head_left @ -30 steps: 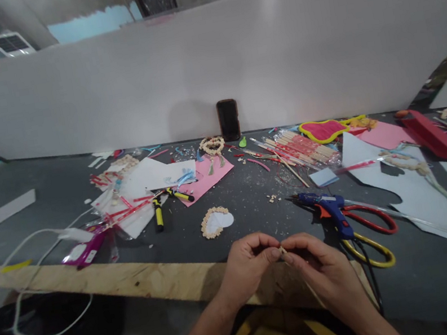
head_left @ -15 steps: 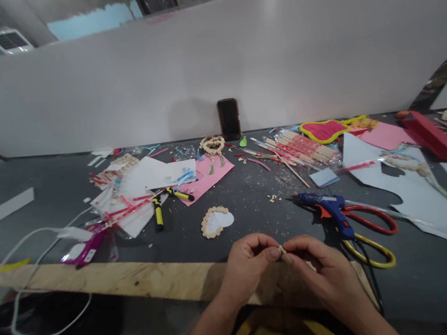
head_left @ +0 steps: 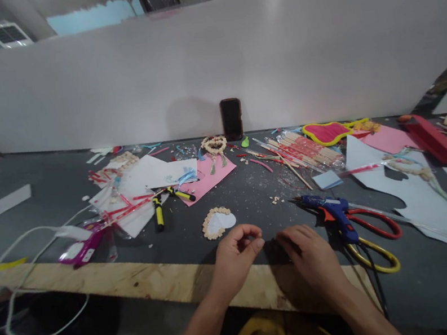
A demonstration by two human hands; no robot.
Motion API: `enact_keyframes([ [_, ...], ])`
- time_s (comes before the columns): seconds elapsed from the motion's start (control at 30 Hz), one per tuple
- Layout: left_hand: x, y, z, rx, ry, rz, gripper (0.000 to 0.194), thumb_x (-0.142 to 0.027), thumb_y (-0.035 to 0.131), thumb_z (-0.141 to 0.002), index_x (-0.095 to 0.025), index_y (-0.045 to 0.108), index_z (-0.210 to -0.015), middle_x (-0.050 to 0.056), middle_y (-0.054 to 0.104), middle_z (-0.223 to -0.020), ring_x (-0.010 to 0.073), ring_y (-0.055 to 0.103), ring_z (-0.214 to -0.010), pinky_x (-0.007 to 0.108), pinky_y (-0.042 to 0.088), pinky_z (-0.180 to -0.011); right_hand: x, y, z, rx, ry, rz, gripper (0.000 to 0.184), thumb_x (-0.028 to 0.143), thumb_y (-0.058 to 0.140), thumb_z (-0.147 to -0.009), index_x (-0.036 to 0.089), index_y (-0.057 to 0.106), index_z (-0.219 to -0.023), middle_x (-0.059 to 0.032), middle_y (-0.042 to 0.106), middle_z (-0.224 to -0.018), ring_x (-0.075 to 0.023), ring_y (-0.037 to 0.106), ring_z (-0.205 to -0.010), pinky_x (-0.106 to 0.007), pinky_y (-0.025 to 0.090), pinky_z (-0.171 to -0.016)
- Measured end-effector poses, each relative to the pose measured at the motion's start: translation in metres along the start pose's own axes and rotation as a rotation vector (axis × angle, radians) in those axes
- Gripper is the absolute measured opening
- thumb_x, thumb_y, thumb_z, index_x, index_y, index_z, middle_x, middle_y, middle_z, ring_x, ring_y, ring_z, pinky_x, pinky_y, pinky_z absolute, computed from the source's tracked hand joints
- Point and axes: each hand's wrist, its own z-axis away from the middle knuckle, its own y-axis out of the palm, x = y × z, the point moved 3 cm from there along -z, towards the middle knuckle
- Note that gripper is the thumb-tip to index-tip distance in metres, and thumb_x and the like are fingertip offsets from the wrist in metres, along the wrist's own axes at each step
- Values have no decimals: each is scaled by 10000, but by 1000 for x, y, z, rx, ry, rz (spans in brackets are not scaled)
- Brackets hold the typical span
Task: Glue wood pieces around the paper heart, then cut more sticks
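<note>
Near the table's front edge, my left hand (head_left: 238, 256) is closed, thumb and index fingertips brought together; anything between them is too small to make out. A short gap to the right is my right hand (head_left: 312, 255), its fingers curled downward and closed, with the tips partly hidden. Just beyond my left hand lies a white paper heart (head_left: 227, 220), its left part edged with small beige pieces. Several loose beige bits (head_left: 275, 200) sit on the grey table (head_left: 253, 217) past my right hand. A blue glue gun (head_left: 327, 204) rests right of that hand, over red-and-yellow-handled scissors (head_left: 382, 269).
Yellow-black pliers (head_left: 158, 214), a purple glue gun (head_left: 85, 249) and white paper (head_left: 151, 174) are at left. A phone (head_left: 232, 119) leans on the white partition (head_left: 107, 89). Bundled sticks (head_left: 310, 147), cut white paper (head_left: 424, 214) and a red box (head_left: 437, 140) lie right.
My hands, whose fingertips met around a small beige piece, have moved apart. The left has shifted slightly left, and the right hand's fingers now point down toward the table.
</note>
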Motion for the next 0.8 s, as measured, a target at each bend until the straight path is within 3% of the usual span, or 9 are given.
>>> enact_keyframes([
  [0.13,-6,-16,-5,-106,110,-198,154,-251,575,-742,-183,625,-870,-2,559,-723,111,458,-612,203,362,-570,-3,9,-6,20,-17,92,200,247,449,-864,218,634,-794,-60,641,-782,-212,533,-776,-352,421,-725],
  [0.3,-15,-29,-10,-218,260,-417,147,-194,524,-772,-199,605,-894,13,595,-868,113,477,-646,225,381,-638,-3,10,-6,34,-31,148,197,249,458,-859,213,651,-848,-70,642,-825,-221,518,-795,-362,418,-742],
  [0.6,-24,-5,-23,-13,244,-625,63,-232,533,-766,-206,589,-779,2,600,-749,150,531,-698,242,365,-628,-12,-4,9,-41,-25,104,198,212,479,-827,202,611,-974,-72,650,-926,-216,566,-859,-369,459,-777],
  [0.8,-31,12,-38,58,323,-661,93,-227,564,-751,-226,643,-703,-9,664,-744,163,569,-739,252,365,-656,-18,-40,30,-235,-30,72,209,272,470,-842,208,583,-1006,-85,615,-962,-210,563,-895,-349,468,-775],
])
